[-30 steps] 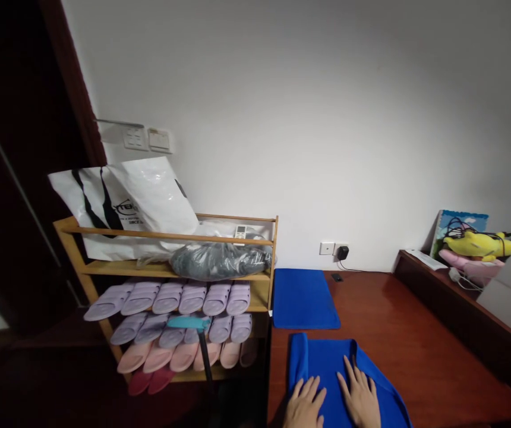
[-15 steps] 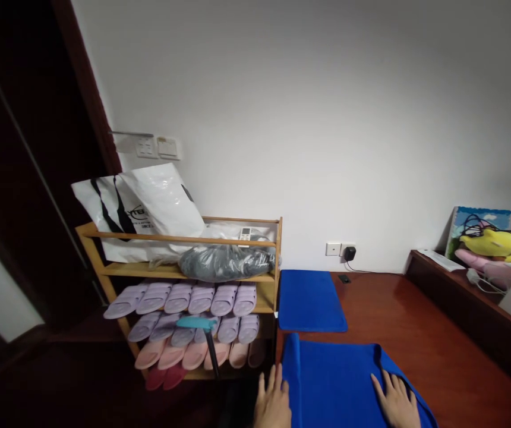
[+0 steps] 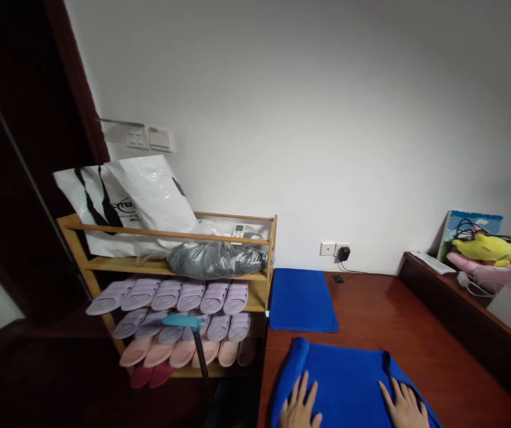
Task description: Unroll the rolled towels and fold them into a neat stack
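Note:
A blue cloth [image 3: 347, 380] lies on the reddish-brown wooden surface [image 3: 384, 315], its left and right edges turned inward. My left hand [image 3: 300, 407] rests on its left side with the fingers spread. On the folded right side lies my right hand [image 3: 404, 405], fingers apart and flat. Both hands are partly cut off by the bottom of the view. Behind, against the wall, a second piece of blue cloth [image 3: 303, 300] lies flat and squared off.
To the left stands a wooden shoe rack [image 3: 179, 270] with rows of slippers [image 3: 191, 295], a white bag [image 3: 148, 202] and a remote [image 3: 238, 233] on it. A blue-headed handle [image 3: 199, 351] leans before it. At right, a raised ledge holds a yellow plush toy [image 3: 489, 248].
My left hand has moved right, from the cloth's left edge onto the cloth, and the left edge is now folded further inward. The view has shifted slightly to the right.

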The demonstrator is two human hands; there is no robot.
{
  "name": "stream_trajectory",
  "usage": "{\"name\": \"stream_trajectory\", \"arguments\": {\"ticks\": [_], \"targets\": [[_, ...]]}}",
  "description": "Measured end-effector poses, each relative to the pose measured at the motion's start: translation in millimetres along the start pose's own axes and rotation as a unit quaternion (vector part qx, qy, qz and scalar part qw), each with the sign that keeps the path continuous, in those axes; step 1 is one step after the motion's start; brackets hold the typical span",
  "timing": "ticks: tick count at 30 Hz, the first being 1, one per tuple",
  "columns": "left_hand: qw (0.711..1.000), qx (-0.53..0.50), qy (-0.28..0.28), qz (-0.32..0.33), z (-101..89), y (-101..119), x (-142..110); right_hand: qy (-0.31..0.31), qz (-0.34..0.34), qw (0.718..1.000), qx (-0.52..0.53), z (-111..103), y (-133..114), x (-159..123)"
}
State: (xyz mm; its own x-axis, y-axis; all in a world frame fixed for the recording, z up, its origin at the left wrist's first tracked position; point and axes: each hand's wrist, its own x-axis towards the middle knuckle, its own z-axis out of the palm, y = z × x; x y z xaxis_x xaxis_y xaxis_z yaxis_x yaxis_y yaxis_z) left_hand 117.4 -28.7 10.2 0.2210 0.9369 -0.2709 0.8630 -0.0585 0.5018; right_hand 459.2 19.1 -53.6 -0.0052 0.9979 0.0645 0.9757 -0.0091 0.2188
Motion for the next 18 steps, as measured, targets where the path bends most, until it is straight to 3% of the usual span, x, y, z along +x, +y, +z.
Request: {"name": "stream_trajectory", "arguments": {"ticks": [3, 7, 15, 18], "targets": [[0.997, 0.043, 0.062, -0.034, -32.3, -23, -20, 0.007, -0.006, 1.000, 0.003, 2, 6, 2], [0.993, 0.081, 0.057, -0.069, -62.5, -41, -41, 0.003, -0.004, 1.000, -0.002, 9, 13, 6], [0.980, 0.100, 0.054, -0.163, -81.3, -64, -52, -0.009, 0.001, 1.000, -0.001, 21, 33, 10], [0.969, 0.148, 0.113, -0.160, -83.1, -65, -50, -0.008, 0.006, 1.000, -0.002, 23, 39, 12]]}}
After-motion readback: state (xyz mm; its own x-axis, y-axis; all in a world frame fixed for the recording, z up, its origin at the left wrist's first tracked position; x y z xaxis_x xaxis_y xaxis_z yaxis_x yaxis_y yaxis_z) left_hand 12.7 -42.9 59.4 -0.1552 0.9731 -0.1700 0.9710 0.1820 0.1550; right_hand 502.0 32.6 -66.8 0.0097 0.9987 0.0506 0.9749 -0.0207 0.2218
